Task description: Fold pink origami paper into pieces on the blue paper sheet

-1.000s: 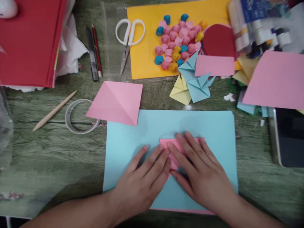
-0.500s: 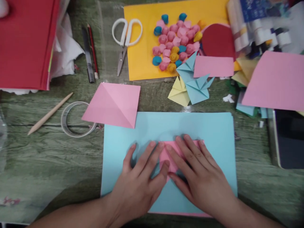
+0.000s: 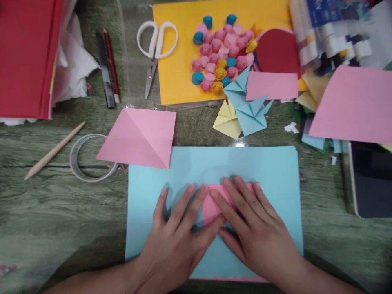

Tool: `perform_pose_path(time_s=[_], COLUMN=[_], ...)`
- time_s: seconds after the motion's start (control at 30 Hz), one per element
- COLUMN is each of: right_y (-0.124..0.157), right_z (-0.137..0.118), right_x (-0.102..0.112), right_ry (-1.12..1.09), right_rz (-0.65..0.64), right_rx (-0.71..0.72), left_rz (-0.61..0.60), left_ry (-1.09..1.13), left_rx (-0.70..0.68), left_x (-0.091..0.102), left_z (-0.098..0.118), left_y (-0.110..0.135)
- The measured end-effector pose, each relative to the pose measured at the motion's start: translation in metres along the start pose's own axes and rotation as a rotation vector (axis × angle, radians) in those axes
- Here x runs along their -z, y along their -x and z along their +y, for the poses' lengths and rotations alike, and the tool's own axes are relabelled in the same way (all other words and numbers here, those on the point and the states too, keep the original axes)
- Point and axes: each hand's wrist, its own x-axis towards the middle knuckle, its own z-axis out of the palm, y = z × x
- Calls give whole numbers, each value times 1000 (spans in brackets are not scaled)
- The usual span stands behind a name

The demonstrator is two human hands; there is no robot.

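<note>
A small folded piece of pink paper (image 3: 210, 206) lies on a stack of light blue sheets (image 3: 147, 192). My left hand (image 3: 180, 230) rests flat with its fingers spread, its index fingertip and thumb at the pink paper's left side. Across the right part of the pink paper lies my right hand (image 3: 257, 224), fingers stretched out and pressing down, covering much of it. Its lower edge is hidden under the thumbs. A larger creased pink sheet (image 3: 141, 136) overlaps the stack's upper left corner.
A tape roll (image 3: 73, 157), wooden stick (image 3: 55, 151), cutter (image 3: 105, 71), red pencil (image 3: 110, 65) and scissors (image 3: 151, 61) lie left and behind. Paper roses (image 3: 220, 61) sit on yellow paper (image 3: 176, 81). Folded blue shapes (image 3: 252, 116), a phone-like device (image 3: 372, 179) and red sheets (image 3: 24, 57) surround the stack.
My left thumb has shifted up and right along the pink paper towards my right index finger. The right hand holds its place; the whole view has slid slightly.
</note>
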Motion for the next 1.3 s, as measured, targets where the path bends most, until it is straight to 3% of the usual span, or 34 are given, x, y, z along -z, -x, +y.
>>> perform_pose_path(time_s=[0.77,0.83,0.93,1.03,1.3], right_y=[3,3,3,3,2], right_z=[1,0,0,1,0], right_x=[0,1,1,1,0], right_ry=[40,31,23,22,0], right_rz=[-35,-30,-26,-31,-14], right_rx=[43,41,38,42,38], left_rz=[35,89,166,174,129], left_ry=[40,43,71,159,104], left_rx=[6,-26,-184,-300,-214], left_x=[1,0,-1,1,0], left_z=[-1,-1,-2,-3,-3], left_y=[-2,1,5,7,5])
